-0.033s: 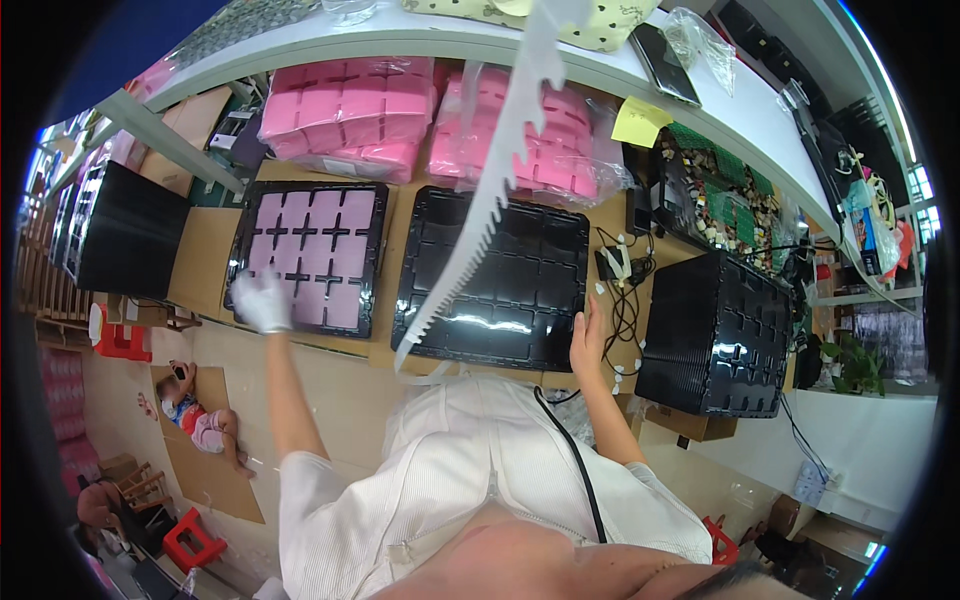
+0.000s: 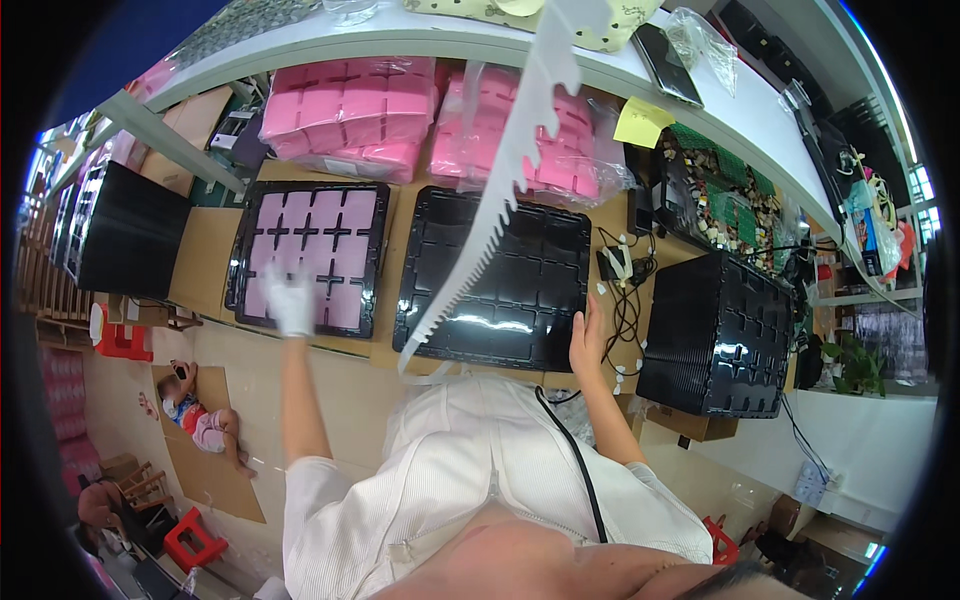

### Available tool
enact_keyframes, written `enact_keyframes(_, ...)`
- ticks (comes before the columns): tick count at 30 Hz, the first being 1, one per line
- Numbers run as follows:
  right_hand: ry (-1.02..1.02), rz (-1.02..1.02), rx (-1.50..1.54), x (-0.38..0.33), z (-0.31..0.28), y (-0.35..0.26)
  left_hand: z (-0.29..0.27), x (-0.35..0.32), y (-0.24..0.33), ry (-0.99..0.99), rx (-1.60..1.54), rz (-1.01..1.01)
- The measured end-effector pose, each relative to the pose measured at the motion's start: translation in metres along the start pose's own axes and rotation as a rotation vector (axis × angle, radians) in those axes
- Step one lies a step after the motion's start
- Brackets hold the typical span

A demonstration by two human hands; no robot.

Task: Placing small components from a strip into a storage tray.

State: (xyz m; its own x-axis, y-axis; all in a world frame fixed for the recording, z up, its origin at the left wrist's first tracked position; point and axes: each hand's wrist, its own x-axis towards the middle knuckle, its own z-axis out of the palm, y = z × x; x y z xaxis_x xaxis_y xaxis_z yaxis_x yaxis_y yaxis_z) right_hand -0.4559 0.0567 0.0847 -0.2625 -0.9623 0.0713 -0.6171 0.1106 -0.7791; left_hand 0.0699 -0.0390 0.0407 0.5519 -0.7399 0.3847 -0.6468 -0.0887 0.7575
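Note:
My left hand, in a white glove, is over the near part of a black plastic tray. Pale pink sheet pieces fill that tray between black cross-shaped ribs. Motion blurs the gloved fingers, but they look stretched out, with nothing visible in them; whether they touch the pieces I cannot tell. My bare right hand lies along the right edge of a second black tray, its fingers extended and holding nothing. That tray's compartments show only black. A white jagged strip hangs across the view, hiding part of it.
Bagged pink trays stand behind, under a white shelf. Stacks of black trays rise at left and right. Black cables lie right of the second tray. On the floor, a person lies on cardboard near red stools.
My left hand has shifted a little to the right over the tray with pink pieces. My right hand stays at the second tray's edge.

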Motion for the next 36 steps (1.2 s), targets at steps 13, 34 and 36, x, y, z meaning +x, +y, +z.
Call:
enact_keyframes(13, -0.016, -0.186, -0.026, -0.003, 0.016, -0.013, 0.031, -0.054, 0.064, -0.650, 0.812, 0.406)
enact_keyframes(34, -0.278, -0.308, 0.401, 0.012, 0.108, -0.111, 0.060, -0.102, 0.192, -0.554, -0.521, -0.581)
enact_keyframes(36, -0.113, -0.704, 0.178, 0.016, 0.104, -0.112, 0.056, -0.100, 0.195, -0.537, -0.503, -0.610)
